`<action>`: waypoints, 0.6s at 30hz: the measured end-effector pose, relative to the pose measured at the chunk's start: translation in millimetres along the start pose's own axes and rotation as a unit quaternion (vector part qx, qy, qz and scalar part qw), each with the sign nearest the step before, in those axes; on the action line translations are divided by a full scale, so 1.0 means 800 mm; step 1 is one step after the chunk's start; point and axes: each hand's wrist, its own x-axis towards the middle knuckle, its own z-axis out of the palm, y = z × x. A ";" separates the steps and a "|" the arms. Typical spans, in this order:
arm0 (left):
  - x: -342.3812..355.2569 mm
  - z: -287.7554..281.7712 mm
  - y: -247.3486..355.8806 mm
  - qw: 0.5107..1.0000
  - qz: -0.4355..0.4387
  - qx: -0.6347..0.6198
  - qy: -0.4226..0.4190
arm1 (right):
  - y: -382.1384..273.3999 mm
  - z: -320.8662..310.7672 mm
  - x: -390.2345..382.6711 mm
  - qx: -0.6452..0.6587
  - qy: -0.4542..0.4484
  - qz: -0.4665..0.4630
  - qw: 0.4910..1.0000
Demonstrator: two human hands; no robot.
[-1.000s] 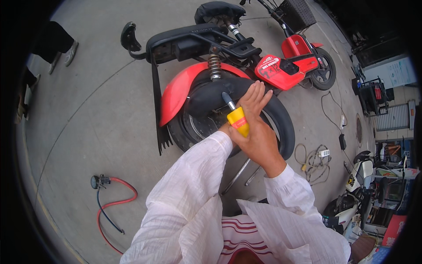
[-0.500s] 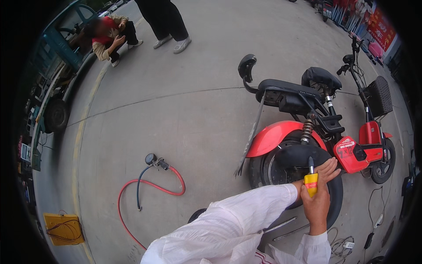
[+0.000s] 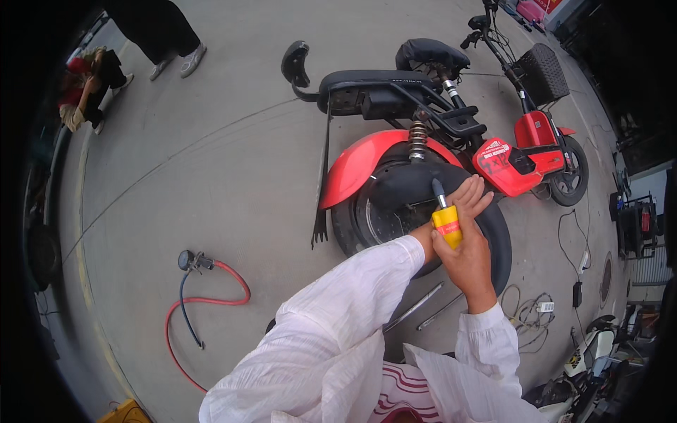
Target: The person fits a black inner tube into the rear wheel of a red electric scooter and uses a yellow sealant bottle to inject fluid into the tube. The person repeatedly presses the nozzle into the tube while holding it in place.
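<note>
Right hand [image 3: 471, 257] wraps tight round the smooth yellow hand tool [image 3: 448, 227], dark cone tip over the bulging black rubber inner tube [image 3: 403, 186] at the scooter's [image 3: 525, 170] rear wheel; left hand [image 3: 471, 196] straight-fingered alongside. Pose unchanged, but the yellow box [image 3: 125, 413] drops to the bottom edge!

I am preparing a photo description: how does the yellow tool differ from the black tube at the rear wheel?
Colour: the tool has a yellow handle with a reddish band; the tube is black.
Size: the tool is short and slim, the tube far larger.
Pose: the tool is gripped in the right hand; the tube bulges at the rear wheel.
Shared: dark colour, the tool's at its tip.
</note>
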 end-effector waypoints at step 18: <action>-0.007 -0.012 -0.011 0.999 0.040 0.029 -0.017 | -0.015 0.009 -0.006 -0.042 -0.010 0.002 0.999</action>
